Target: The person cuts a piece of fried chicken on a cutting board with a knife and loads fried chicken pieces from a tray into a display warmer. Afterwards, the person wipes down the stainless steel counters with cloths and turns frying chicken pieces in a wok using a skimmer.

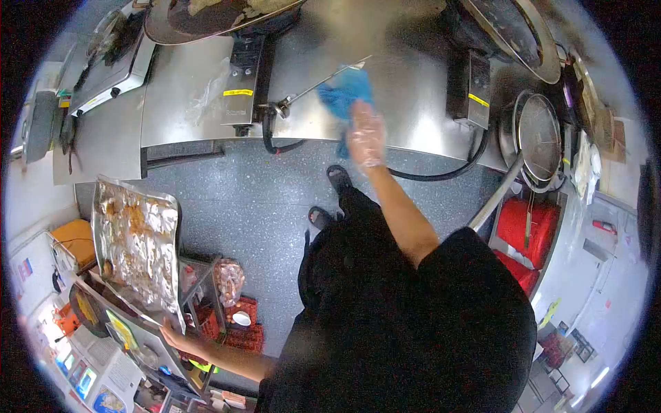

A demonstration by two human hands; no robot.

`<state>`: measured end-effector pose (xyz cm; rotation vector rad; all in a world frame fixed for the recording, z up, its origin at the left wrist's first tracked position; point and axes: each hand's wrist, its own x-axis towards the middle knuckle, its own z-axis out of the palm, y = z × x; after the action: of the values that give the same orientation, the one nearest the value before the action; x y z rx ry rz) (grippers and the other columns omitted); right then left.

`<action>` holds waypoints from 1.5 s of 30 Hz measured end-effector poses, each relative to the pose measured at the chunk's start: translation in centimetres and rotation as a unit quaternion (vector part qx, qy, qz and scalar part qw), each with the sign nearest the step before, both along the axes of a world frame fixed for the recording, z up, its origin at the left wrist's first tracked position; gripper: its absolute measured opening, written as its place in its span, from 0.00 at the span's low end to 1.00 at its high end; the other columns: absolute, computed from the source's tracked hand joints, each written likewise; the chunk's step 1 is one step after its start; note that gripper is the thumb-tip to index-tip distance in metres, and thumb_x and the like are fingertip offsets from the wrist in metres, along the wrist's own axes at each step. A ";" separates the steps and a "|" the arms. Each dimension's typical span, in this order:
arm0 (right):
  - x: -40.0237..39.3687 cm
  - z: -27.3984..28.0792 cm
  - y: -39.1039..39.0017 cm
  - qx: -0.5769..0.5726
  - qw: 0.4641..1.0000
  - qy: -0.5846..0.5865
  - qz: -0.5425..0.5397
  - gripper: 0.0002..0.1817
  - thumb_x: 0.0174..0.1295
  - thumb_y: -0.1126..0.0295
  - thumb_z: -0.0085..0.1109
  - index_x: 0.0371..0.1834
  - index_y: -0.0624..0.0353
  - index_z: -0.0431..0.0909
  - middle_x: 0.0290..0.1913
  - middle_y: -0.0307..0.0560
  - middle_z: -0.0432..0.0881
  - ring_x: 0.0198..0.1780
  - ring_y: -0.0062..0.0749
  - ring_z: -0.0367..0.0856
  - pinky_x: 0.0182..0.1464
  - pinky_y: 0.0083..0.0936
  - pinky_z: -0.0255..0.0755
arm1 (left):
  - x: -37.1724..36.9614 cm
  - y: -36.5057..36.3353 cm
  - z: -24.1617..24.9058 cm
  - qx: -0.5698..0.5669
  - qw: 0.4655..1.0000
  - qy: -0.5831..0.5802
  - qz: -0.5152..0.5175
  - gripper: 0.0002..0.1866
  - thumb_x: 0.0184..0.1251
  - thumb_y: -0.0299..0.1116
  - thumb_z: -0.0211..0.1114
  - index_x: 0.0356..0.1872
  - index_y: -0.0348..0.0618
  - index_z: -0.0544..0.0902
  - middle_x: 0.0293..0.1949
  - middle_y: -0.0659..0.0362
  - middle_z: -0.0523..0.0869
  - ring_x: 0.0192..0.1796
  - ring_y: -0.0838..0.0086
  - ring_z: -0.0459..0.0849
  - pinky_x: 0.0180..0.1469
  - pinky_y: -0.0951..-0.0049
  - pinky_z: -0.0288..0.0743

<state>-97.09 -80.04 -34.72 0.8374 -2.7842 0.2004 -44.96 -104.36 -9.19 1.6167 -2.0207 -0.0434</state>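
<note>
A clear plastic glove covers my right hand (pixel 366 135), which is closed on a blue cloth (pixel 350 93) at the front edge of the steel counter (pixel 406 103). A thin metal rod (pixel 320 82) lies on the counter, partly behind the cloth. At the lower left, my left hand (pixel 175 339) is beside the bottom corner of a foil-lined tray (pixel 141 241) with brown residue; its fingers are partly hidden, and whether it grips the tray is unclear.
Large pans (pixel 220 20) stand at the back. On the right are a round strainer (pixel 539 138) with a long handle and red containers (pixel 529 233). Black hoses hang below the counter edge. Red crates (pixel 244 335) stand on the floor near a rack.
</note>
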 end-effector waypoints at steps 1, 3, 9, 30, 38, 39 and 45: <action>-1.1 -2.4 2.2 -0.225 0.971 -0.083 -0.022 0.34 0.61 0.67 0.46 0.73 0.61 0.57 0.75 0.52 0.59 0.75 0.43 0.56 0.75 0.46 0.46 | -0.4 0.3 0.1 0.001 1.000 -0.004 -0.002 0.20 0.58 0.28 0.62 0.53 0.37 0.80 0.56 0.46 0.75 0.60 0.58 0.75 0.62 0.60 0.70; -3.1 -3.6 6.5 -0.241 0.960 -0.073 -0.123 0.35 0.61 0.67 0.46 0.74 0.62 0.55 0.75 0.52 0.59 0.76 0.43 0.55 0.75 0.47 0.44 | -2.0 0.1 0.6 0.000 1.000 -0.016 -0.006 0.23 0.52 0.27 0.67 0.53 0.36 0.80 0.55 0.45 0.77 0.60 0.57 0.75 0.62 0.60 0.71; -5.0 -2.1 10.0 -0.067 0.966 0.061 -0.241 0.34 0.68 0.57 0.45 0.75 0.58 0.53 0.75 0.47 0.60 0.74 0.42 0.57 0.73 0.49 0.48 | -2.2 0.8 -0.5 0.074 0.881 0.444 0.142 0.21 0.61 0.38 0.62 0.50 0.33 0.80 0.52 0.49 0.79 0.56 0.60 0.76 0.57 0.63 0.75; -32.8 -0.1 -12.7 0.128 0.987 0.073 0.061 0.29 0.63 0.58 0.51 0.66 0.60 0.69 0.71 0.53 0.66 0.71 0.45 0.63 0.70 0.38 0.57 | -8.0 4.6 2.2 0.091 0.944 0.241 0.207 0.27 0.74 0.47 0.46 0.53 0.30 0.78 0.54 0.47 0.77 0.59 0.60 0.75 0.66 0.59 0.63; -26.4 3.9 8.3 0.217 0.939 -0.112 -0.244 0.19 0.61 0.52 0.54 0.46 0.51 0.84 0.60 0.54 0.77 0.65 0.42 0.72 0.67 0.39 0.62 | -0.9 3.5 -0.6 0.079 0.953 0.257 0.137 0.18 0.63 0.32 0.60 0.53 0.35 0.80 0.56 0.48 0.76 0.59 0.58 0.75 0.63 0.58 0.70; -25.3 2.9 8.4 0.172 0.949 -0.091 -0.247 0.20 0.61 0.52 0.54 0.48 0.53 0.83 0.61 0.55 0.76 0.65 0.43 0.71 0.67 0.39 0.62 | -0.9 3.7 -0.7 0.076 0.967 0.201 0.134 0.19 0.64 0.36 0.60 0.52 0.34 0.80 0.57 0.48 0.74 0.59 0.58 0.74 0.63 0.57 0.69; -15.8 -5.1 -2.9 -0.135 0.989 0.049 0.038 0.24 0.64 0.60 0.53 0.59 0.63 0.73 0.65 0.60 0.70 0.67 0.46 0.68 0.67 0.42 0.64 | -1.9 2.3 -0.5 0.115 0.928 0.309 0.174 0.26 0.67 0.43 0.57 0.54 0.27 0.77 0.58 0.46 0.72 0.61 0.60 0.72 0.66 0.58 0.62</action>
<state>-112.87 -82.97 -39.86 0.8592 -2.5599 0.5214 -46.91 -102.04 -9.68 1.7922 -1.2687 -0.6007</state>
